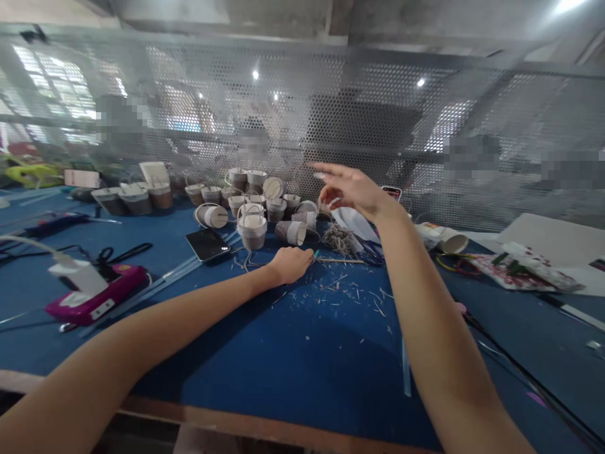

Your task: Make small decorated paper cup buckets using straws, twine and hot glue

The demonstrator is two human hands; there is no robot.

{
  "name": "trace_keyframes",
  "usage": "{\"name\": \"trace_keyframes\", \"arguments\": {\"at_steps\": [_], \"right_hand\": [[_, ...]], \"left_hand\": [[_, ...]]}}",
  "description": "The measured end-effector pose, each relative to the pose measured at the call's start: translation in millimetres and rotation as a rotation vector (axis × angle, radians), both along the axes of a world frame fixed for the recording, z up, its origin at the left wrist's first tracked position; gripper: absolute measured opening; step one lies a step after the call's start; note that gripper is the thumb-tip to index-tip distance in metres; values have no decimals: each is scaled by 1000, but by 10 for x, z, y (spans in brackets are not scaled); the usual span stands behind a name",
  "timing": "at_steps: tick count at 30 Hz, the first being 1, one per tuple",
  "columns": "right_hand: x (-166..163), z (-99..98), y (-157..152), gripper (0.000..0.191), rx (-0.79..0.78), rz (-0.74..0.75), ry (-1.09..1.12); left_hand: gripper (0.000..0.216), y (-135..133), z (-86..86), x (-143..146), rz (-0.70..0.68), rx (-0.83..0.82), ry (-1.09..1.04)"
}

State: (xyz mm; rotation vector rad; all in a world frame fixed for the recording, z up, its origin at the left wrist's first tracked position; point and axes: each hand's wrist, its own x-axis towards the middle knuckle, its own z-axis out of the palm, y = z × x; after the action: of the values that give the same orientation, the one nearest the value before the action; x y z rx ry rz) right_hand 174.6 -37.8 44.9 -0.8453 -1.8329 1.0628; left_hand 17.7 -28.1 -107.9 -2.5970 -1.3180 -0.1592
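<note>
My left hand (292, 263) rests on the blue table (283, 359), fingers closed round the end of a thin stick (340, 260) that lies pointing right. My right hand (347, 188) is raised above the table with fingers spread, and a thin pale strand seems to hang near its fingertips. Just beyond both hands stands a cluster of several small paper-wrapped buckets with wire handles (253, 230). A tangle of grey fibre (339, 239) lies under my right hand.
A black phone (208, 244) lies left of the buckets. A pink glue gun (97, 291) with cables sits at the left. Scissors (371, 253), a paper roll (449, 241) and printed sheets (520, 268) lie right. Perforated metal screen (378, 126) backs the table. Scraps litter the middle.
</note>
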Motion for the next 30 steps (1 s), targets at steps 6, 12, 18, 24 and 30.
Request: {"name": "trace_keyframes", "arguments": {"at_steps": [6, 12, 18, 24, 30], "right_hand": [[-26, -43, 77, 37, -72, -55, -213], [-8, -129, 145, 30, -191, 33, -16], [-28, -182, 186, 22, -225, 36, 53], [-137, -179, 174, 15, -400, 318, 321], [-252, -227, 252, 24, -642, 288, 458]], "left_hand": [[41, -65, 146, 5, -44, -22, 18], [50, -54, 751, -241, -250, -330, -54], [32, 38, 1079, -463, -342, -318, -301], [45, 9, 1079, -401, -218, 154, -633], [36, -117, 1075, -374, -25, 441, -365]]}}
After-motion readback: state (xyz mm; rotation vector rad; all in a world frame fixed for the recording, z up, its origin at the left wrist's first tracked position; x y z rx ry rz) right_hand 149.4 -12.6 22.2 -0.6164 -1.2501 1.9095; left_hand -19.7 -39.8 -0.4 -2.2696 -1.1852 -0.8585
